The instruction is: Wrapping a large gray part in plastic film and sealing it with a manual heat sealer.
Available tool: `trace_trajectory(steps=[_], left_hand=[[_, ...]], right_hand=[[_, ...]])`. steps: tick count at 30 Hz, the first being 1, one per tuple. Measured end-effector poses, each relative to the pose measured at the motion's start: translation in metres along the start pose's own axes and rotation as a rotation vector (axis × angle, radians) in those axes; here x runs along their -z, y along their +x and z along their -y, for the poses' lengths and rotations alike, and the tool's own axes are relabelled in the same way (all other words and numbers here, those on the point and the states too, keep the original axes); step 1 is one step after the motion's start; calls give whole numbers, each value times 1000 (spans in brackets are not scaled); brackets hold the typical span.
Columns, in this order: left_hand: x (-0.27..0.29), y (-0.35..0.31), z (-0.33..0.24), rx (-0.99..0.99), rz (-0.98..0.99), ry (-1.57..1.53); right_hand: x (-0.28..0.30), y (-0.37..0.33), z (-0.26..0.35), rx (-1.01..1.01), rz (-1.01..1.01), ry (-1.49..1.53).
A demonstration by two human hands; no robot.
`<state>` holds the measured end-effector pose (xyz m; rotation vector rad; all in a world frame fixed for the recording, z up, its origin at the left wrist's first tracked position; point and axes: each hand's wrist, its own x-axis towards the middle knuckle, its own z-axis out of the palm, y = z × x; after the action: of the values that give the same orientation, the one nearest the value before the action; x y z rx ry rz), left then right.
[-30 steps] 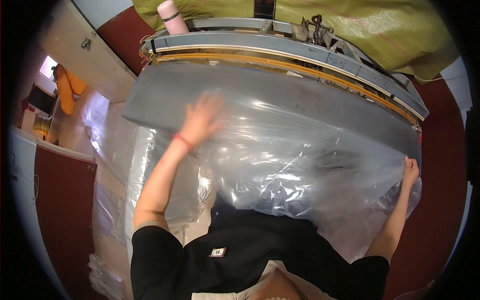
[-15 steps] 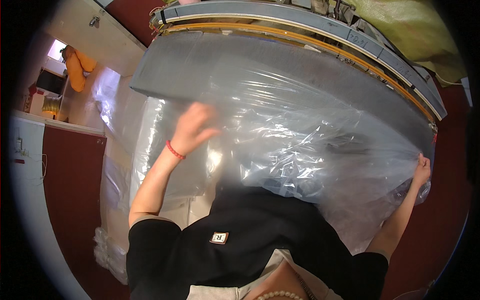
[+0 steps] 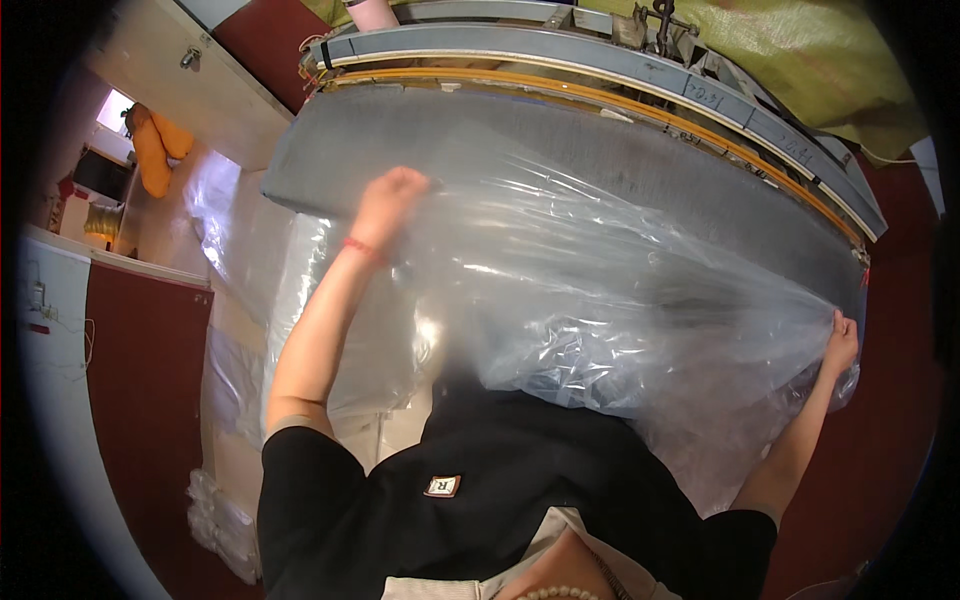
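Observation:
A wide sheet of clear plastic film (image 3: 590,270) lies in shiny wrinkles over the grey padded table (image 3: 440,120) in front of me. At the far right, my right hand (image 3: 843,342) is closed on the film's edge, and taut creases fan out from its fingers. On the left, my left hand (image 3: 392,198), slightly blurred, is over the film with its fingers drawn together at an edge of it. A red bead bracelet (image 3: 365,247) circles that wrist. Nearer my body the film hangs down in loose folds.
A curved grey metal rail (image 3: 500,40) with a yellow strip (image 3: 520,82) below it runs along the table's far side. Behind it lies a green woven sheet (image 3: 780,60). More clear plastic (image 3: 225,530) lies on the left floor. A beige door panel (image 3: 200,80) stands beyond.
My left hand has moved up and away from me, and its spread fingers have closed at the film. My right hand keeps its hold on the edge; the film's upper creases are straighter.

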<state>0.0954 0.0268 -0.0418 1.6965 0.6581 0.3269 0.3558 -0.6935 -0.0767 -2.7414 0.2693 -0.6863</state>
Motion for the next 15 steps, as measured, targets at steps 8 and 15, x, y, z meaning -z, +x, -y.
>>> trace_trajectory(steps=[8, 15], left_hand=[[19, -17, -30, -683, -5, 439], [-10, -36, -48, -995, 444, 889]], right_hand=[[4, -8, 2, -8, -24, 19], [5, -5, 3, 45, -24, 18]])
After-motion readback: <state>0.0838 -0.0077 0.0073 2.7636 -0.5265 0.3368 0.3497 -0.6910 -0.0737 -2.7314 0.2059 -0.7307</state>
